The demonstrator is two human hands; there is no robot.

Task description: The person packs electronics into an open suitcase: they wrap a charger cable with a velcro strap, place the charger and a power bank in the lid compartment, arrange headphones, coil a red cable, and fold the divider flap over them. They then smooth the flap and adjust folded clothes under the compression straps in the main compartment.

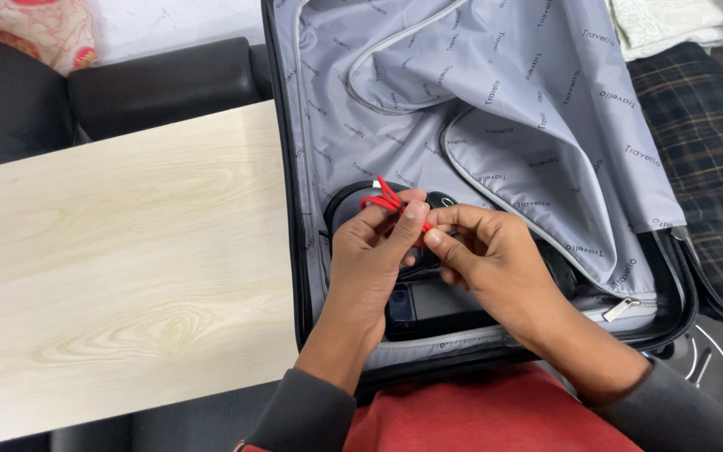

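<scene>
Both hands meet over an open suitcase with a grey fabric lining. My left hand pinches a bunched red cable between thumb and fingers. My right hand grips the same cable's end at the fingertips, touching the left thumb. Beneath the hands lie black items in the case, among them a black device with a small screen and a rounded black object, partly hidden.
A light wooden tabletop lies left of the suitcase. Black cushioned seating sits behind it, with a floral pillow at top left. A dark plaid cloth and pale folded fabric are at right. Red clothing covers my lap.
</scene>
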